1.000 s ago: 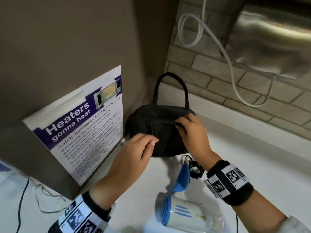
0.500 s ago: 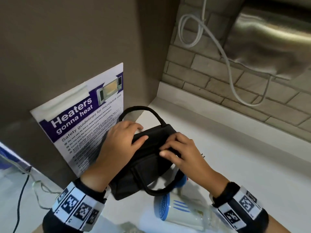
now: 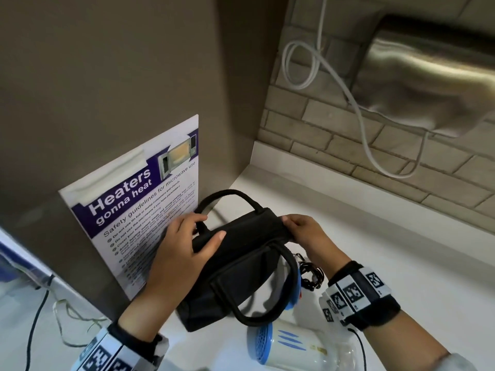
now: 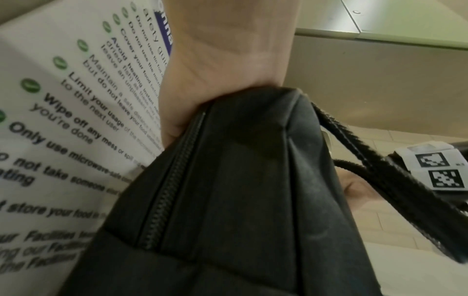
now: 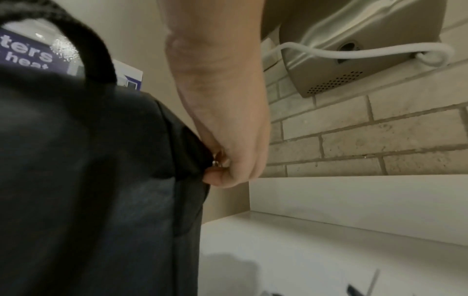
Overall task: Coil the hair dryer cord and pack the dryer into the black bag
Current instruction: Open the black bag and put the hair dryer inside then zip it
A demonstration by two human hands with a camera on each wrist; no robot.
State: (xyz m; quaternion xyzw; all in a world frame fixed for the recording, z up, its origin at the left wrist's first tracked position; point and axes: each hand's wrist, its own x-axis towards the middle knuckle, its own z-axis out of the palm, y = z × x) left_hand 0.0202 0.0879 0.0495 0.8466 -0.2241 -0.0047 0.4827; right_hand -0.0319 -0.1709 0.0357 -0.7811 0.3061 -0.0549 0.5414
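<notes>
The black bag (image 3: 235, 266) is held up over the white counter (image 3: 375, 250), its zipper (image 4: 167, 190) closed along the top. My left hand (image 3: 187, 245) grips the bag's left top end (image 4: 228, 124), thumb over the front. My right hand (image 3: 300, 226) pinches the metal zipper pull (image 5: 217, 160) at the bag's right top corner (image 5: 182, 140). The white and blue hair dryer (image 3: 292, 349) lies on the counter below the bag. Its coiled black cord (image 3: 310, 275) rests beside my right wrist.
A microwave safety poster (image 3: 139, 207) leans on the brown panel to the left. A steel wall dispenser (image 3: 428, 73) with a white cable (image 3: 356, 103) hangs on the brick wall at the back right. Thin cables (image 3: 40, 317) lie at the lower left.
The bag has been lifted from the back of the counter toward me. My left hand has closed around its left end and my right hand has slid to the right corner.
</notes>
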